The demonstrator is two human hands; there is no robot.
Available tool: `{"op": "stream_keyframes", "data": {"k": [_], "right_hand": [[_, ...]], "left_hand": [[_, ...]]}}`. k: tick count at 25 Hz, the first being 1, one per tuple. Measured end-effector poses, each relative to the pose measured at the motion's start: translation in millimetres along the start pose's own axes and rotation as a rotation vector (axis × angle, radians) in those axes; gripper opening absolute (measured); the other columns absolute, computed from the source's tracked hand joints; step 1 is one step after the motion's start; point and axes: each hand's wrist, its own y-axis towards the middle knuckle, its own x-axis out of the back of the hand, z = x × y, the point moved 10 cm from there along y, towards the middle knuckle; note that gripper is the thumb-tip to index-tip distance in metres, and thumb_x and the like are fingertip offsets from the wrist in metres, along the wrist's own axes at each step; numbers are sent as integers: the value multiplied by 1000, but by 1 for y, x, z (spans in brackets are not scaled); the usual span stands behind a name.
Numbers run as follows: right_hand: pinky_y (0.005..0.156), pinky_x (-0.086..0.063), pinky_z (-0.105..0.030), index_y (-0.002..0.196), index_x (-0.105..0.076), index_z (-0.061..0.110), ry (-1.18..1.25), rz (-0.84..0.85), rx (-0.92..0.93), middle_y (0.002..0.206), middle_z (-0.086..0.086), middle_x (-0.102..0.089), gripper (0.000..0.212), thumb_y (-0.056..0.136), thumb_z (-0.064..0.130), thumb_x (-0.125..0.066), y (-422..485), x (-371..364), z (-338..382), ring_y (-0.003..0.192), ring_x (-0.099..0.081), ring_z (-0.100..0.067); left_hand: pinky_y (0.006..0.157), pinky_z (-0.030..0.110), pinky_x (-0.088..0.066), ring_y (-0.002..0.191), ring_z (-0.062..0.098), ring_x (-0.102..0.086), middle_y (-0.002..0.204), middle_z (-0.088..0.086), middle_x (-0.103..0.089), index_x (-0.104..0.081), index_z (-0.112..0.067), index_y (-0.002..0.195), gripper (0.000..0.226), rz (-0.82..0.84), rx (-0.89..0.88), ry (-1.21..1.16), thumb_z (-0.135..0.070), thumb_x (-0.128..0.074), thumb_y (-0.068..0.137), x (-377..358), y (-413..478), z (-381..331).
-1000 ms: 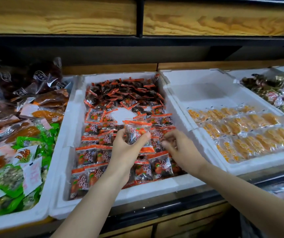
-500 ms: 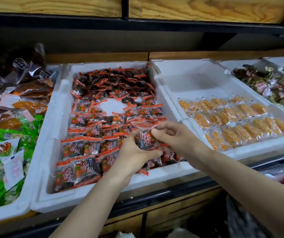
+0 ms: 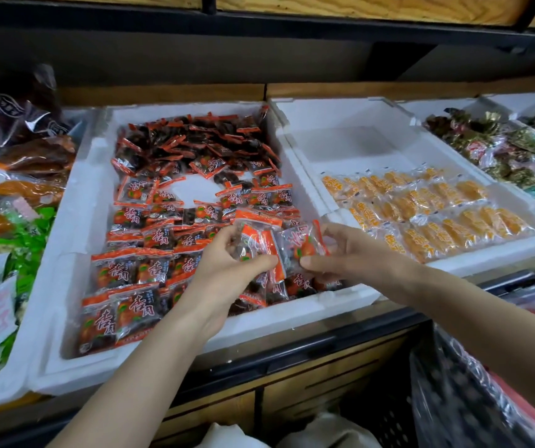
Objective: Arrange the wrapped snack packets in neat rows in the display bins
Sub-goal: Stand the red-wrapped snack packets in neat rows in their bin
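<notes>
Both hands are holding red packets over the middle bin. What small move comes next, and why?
Probably lay the packets flat at the near right end of the bin. The left hand and right hand each pinch some just above that spot, where others lie jumbled, while the near left already holds neat rows.

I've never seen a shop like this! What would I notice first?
The middle bin holds red packets, neat rows in front, a jumble behind. Above its front right part, the left hand pinches the left packet and the right hand the right packet. Orange packets lie in rows in the right bin.
</notes>
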Motion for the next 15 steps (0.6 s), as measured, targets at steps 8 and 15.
{"op": "stream_keyframes", "data": {"k": [8, 15], "right_hand": [[60, -48, -13, 98, -69, 15, -195, 141, 88, 77, 4, -72, 21, 79, 9, -69, -10, 2, 14, 69, -65, -4], [63, -50, -20, 89, -66, 11, -538, -40, 105, 80, -4, -68, 16, 88, 26, -62, -3, 12, 20, 70, -64, -9]], "left_hand": [[66, -8, -33, 83, -29, -45, 96, -33, -46, -43, -32, 121, 64, 225, -108, 289, 3, -74, 77, -17, 4, -22], [90, 13, -43, 100, -11, -56, 105, -25, -63, -52, -28, 116, 50, 107, -242, 359, -15, -78, 75, -8, 4, -36]]}}
